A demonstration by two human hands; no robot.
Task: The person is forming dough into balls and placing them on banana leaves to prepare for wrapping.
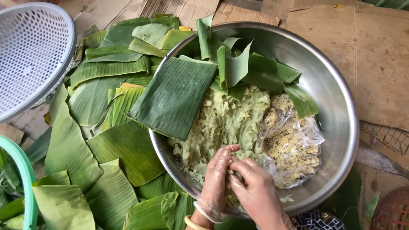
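A large steel bowl (336, 98) holds pale green sticky dough (226, 123), a clear plastic bag of yellowish speckled filling (292, 149) and cut banana leaf pieces (174, 96) laid over its far and left rim. My left hand (215, 179), in a thin clear plastic glove with a bangle at the wrist, and my bare right hand (255, 187) press together over a lump of dough at the bowl's near edge. The lump is mostly hidden between the fingers.
Many banana leaves (102, 127) lie spread on the floor left of the bowl. A white perforated plastic basket (30, 55) stands at the upper left, a green basket rim (21, 174) at the lower left. Cardboard sheets (379, 64) cover the floor on the right.
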